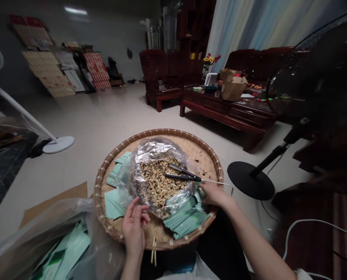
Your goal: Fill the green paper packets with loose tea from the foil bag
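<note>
A round woven bamboo tray [162, 134] sits in front of me. On it lies an open clear plastic bag [154, 151] full of small brownish bits [158, 181], ringed by piles of green paper packets [186, 217]. A black two-armed tool with a white cord [182, 173] rests across the bag. My left hand [134, 229] hovers at the bag's near edge, fingers pinched together on something I cannot make out. My right hand [211, 194] is closed on the packets beside the tool's handle end.
A plastic bag of more green packets [65, 249] lies at my lower left beside cardboard [53, 202]. A black floor fan [316, 77] stands close on the right, with a white fan base [58, 144] on the left. A dark wooden table [228, 111] and chairs stand behind.
</note>
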A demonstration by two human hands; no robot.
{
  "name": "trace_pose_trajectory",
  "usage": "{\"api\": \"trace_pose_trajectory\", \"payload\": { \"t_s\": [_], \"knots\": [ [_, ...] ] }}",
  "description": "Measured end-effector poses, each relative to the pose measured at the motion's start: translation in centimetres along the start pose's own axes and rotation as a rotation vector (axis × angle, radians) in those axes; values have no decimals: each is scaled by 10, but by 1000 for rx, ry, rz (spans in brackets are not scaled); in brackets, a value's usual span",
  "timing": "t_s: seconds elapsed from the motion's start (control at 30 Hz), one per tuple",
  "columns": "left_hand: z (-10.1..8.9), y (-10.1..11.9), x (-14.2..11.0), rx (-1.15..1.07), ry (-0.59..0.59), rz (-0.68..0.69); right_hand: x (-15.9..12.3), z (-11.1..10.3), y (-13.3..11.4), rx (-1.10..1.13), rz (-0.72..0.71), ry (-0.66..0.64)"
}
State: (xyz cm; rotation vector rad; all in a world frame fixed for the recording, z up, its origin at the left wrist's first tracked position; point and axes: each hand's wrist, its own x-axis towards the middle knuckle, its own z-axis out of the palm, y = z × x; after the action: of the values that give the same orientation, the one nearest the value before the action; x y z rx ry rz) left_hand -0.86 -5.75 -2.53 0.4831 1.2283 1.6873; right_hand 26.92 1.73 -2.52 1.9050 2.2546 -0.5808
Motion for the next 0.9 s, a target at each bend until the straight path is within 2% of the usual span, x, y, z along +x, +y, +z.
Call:
{"api": "trace_pose_trajectory", "payload": {
  "t_s": [0.1,0.4,0.67,0.8,0.9],
  "knots": [
    [4,-2,1,58,-39,-33,2,5,-5,-82,9,-25],
    [3,-3,-1,125,-80,-8,3,12,-22,-178,10,-31],
    [1,-4,0,131,-111,-16,3,7,-14,-203,-49,-20],
    [0,-6,1,134,-127,-25,6,5,-15,-212,-35,-5],
    [-3,-7,2,136,-141,-34,-1,-1,-12,-199,-49,3]
  ]
}}
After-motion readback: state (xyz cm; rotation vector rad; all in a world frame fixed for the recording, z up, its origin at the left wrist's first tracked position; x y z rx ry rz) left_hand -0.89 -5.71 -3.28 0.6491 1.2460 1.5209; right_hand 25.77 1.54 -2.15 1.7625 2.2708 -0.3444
